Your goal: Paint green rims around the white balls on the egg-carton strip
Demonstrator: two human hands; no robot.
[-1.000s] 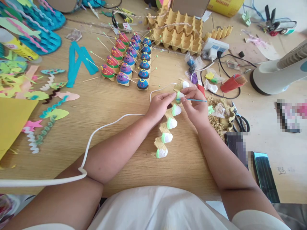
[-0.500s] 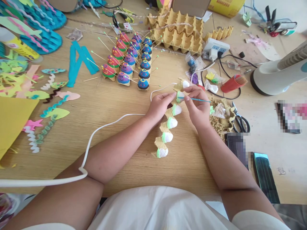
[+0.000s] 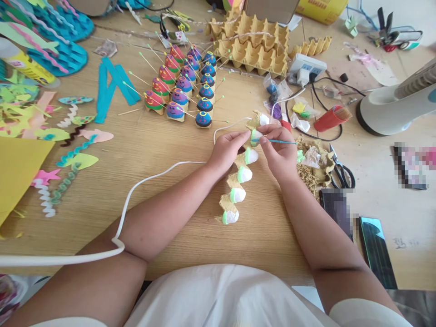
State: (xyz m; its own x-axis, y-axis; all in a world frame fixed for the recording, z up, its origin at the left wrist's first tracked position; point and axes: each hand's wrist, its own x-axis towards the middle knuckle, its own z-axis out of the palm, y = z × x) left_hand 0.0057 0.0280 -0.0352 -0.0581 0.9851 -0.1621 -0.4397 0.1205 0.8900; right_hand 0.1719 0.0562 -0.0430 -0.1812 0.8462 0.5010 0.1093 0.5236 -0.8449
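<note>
A strip cut from an egg carton (image 3: 234,181) runs up the middle of the table, its bumps capped in white with pale green bands around them. Near its far end, my left hand (image 3: 225,151) is closed on the strip, thumb at the second bump from the top. Between thumb and fingers, my right hand (image 3: 282,156) pinches a thin blue stick (image 3: 284,142), whose tip lies against that same bump's green band (image 3: 254,137). What the stick's tip is like is too small to tell. My fingers partly cover the farthest bump.
Painted carton strips (image 3: 182,84) with pins stand beyond my hands. Egg trays (image 3: 252,50) and a power strip (image 3: 306,66) lie farther back. To the right are scissors (image 3: 341,175), a red tub of sticks (image 3: 330,119) and phones (image 3: 376,250). A white cable (image 3: 146,178) crosses my left arm.
My right hand and the blue stick have shifted very slightly left along the bump. The left hand and the carton strip look unmoved.
</note>
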